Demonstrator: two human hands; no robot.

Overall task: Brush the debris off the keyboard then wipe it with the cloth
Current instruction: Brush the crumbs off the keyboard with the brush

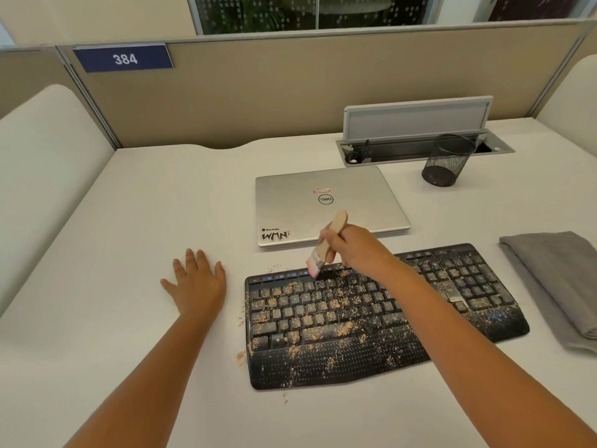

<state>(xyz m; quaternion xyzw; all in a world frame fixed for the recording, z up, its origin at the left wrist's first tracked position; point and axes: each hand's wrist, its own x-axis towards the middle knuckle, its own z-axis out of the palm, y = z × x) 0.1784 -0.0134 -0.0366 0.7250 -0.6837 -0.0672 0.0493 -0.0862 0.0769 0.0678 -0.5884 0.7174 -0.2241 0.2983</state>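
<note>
Currently the right hand grips the brush by its wooden handle, bristles touching the rear key row of the keyboard. The left hand lies flat and spread on the surface, just left of the keyboard, holding nothing. The keyboard sits near the front edge, right of centre, coated with debris across keys and palm rest; brushing has barely begun.

Risks, as judged:
- The keyboard is unbraced. A firm stroke may slide it.
- Strokes toward the rear edge may throw debris onto the laptop, which lies closed just behind the keyboard.
- Strokes toward the right may soil the cloth, folded just beside the keyboard's right end, before wiping.
- Light strokes may leave grains between keys.

A mesh cup and a cable tray stand near the rear right corner, well clear.
</note>
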